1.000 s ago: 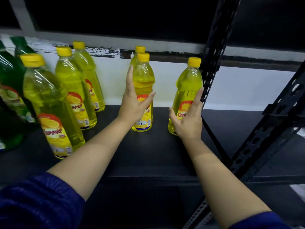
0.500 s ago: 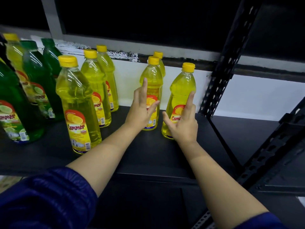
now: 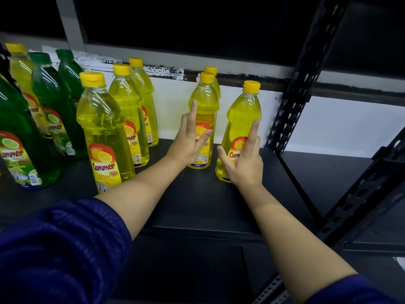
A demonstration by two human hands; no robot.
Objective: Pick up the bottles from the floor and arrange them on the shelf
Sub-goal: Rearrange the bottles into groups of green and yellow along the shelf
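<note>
Several yellow bottles with yellow caps stand upright on the black shelf [image 3: 197,200]. My left hand [image 3: 188,143] is open, fingers spread, in front of the middle yellow bottle [image 3: 205,102]; another bottle stands right behind that one. My right hand [image 3: 245,163] is open too, its fingers against the front of the rightmost yellow bottle [image 3: 245,115]. Neither hand grips a bottle. A row of three yellow bottles, nearest one [image 3: 103,128], runs back on the left.
Green bottles [image 3: 54,106] and another yellow one fill the shelf's left end. A black perforated upright [image 3: 293,91] stands just right of the rightmost bottle, with a slanted brace [image 3: 361,194] further right. A white wall lies behind.
Both hands have let go of the two bottles and drawn back slightly, fingers spread. The view has shifted left, bringing more green bottles into sight.
</note>
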